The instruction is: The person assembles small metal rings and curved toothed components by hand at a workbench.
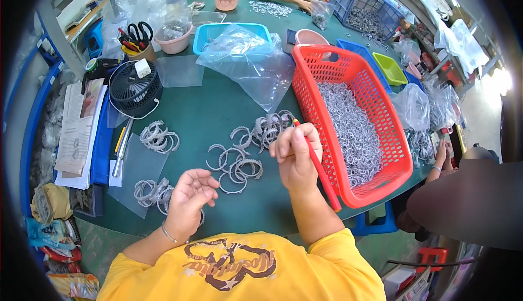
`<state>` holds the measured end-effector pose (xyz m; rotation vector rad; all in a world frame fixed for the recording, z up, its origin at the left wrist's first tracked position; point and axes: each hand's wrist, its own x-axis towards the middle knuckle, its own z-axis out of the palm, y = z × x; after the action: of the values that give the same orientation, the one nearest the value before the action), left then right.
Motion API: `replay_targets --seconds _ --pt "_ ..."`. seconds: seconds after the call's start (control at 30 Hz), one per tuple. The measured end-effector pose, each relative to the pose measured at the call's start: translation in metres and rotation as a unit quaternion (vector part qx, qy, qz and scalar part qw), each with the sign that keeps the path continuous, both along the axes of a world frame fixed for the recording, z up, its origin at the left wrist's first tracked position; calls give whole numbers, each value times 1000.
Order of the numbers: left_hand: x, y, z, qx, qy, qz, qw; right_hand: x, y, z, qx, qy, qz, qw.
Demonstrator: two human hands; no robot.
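Grey rings, red basket beside, black fan

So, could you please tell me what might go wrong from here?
The left hand is right beside grey open rings near the table's front edge; a careless sweep could knock some off.

The right hand holds a slim red tool close beside the red basket, so it might bump the side.

The middle rings overlap, so lifting one could drag others.
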<state>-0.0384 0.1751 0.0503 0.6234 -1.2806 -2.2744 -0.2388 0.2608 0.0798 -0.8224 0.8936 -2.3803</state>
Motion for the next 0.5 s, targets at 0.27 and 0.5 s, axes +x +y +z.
replay_targets --seconds 0.27,0.5 --pt "15 -22 18 -63 30 152 986 -7 14 50 -136 111 -161 971" --pt "42 -69 136 -454 163 405 777 -9 45 84 -196 246 -248 916"
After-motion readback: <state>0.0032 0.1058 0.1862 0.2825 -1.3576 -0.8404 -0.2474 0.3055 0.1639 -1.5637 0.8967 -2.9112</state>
